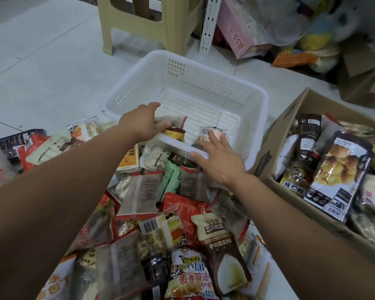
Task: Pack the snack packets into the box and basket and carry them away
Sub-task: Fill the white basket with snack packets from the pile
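Left hand (142, 123) pinches 1 brown packet (174, 129), right hand (222, 162) rests flat-fingered on 1 barcode packet (209, 133), both at the basket (193, 83) near rim, drop spot straight ahead.

We read 麦香鸡味 in red on the yellow snack packet (187, 278) nearest us. The beige-and-brown packet (217, 239) beside it seems to say 三只松鼠, though the print is soft. A small white packet (82, 129) farther off shows "P.P". The barcode digits are illegible.
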